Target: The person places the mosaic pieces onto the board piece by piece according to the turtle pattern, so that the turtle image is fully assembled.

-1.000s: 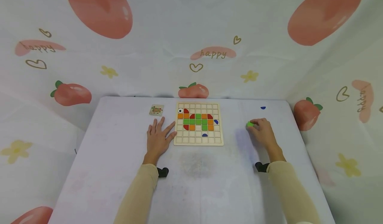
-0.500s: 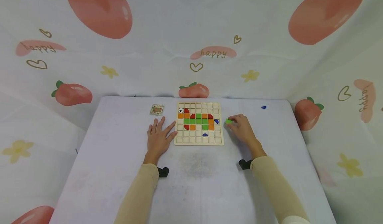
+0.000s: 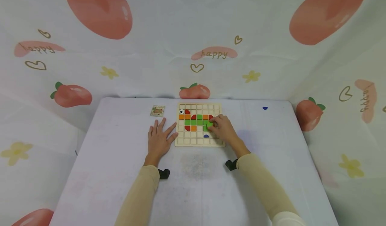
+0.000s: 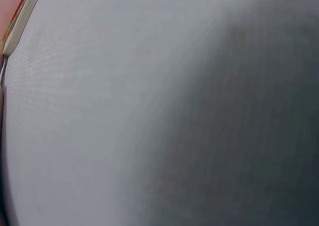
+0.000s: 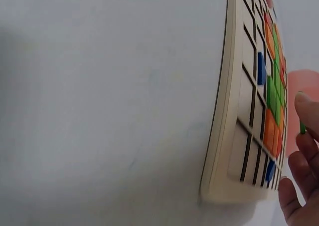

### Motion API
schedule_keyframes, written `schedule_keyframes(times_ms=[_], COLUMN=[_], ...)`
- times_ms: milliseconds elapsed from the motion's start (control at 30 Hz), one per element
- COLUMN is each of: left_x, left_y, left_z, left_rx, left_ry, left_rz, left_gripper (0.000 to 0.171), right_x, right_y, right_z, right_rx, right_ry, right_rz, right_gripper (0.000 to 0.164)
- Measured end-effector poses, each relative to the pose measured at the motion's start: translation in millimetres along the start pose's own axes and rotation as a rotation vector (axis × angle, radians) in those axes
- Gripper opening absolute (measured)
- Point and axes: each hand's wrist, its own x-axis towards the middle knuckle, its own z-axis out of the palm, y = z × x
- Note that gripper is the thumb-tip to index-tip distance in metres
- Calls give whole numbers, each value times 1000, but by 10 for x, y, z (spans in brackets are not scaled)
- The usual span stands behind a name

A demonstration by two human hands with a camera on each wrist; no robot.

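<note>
My right hand pinches a green square tile between thumb and fingers, over the right part of the wooden grid board. The right wrist view shows that tile edge-on at the fingertips, apart from the board's surface. Orange, green and red pieces fill the middle cells of the board, with a round eye piece at its upper left. A blue half-round piece sits in a lower cell. My left hand lies flat with fingers spread on the table, its thumb side at the board's left edge.
A small pattern card lies on the table left of the board. Another blue half-round piece is at the table's far right. Behind the white table hangs a cloth backdrop with printed fruit.
My right hand has carried the green tile leftward from the table at right to above the board. The left hand has stayed in place.
</note>
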Motion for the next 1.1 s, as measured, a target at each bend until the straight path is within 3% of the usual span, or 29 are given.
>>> schedule_keyframes(times_ms=[500, 1100], left_x=[-1, -1], left_y=[8, 10], left_z=[2, -12], left_rx=[-10, -12], left_ry=[-2, -10], left_rz=[-1, -3], left_gripper=[58, 58], right_x=[97, 88], right_y=[-243, -232], right_z=[254, 326], right_rx=[-106, -171], right_ry=[-48, -29], right_rz=[-70, -99], right_gripper=[30, 26])
